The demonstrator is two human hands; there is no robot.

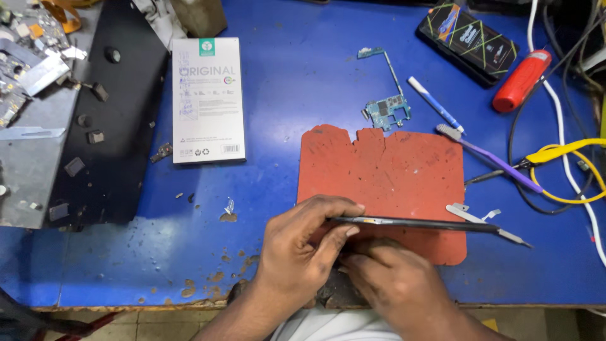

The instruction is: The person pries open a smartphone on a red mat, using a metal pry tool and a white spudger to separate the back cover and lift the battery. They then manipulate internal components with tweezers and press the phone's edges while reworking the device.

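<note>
My left hand (303,246) pinches the left end of a thin black phone (429,224), which shows edge-on and lies level just above the front of a worn red mat (385,170). My right hand (394,281) sits below and slightly right of it at the table's front edge. Its fingers are curled in toward my left thumb. What they hold, if anything, is hidden.
On the blue table lie a white box (208,98), a small green circuit board (386,113), a blue-and-white pen tool (435,104), a purple brush (492,161), metal tweezers (480,218), a red cylinder (521,81), a black case (467,41), yellow cables (562,155) and a black tray (117,120) with parts.
</note>
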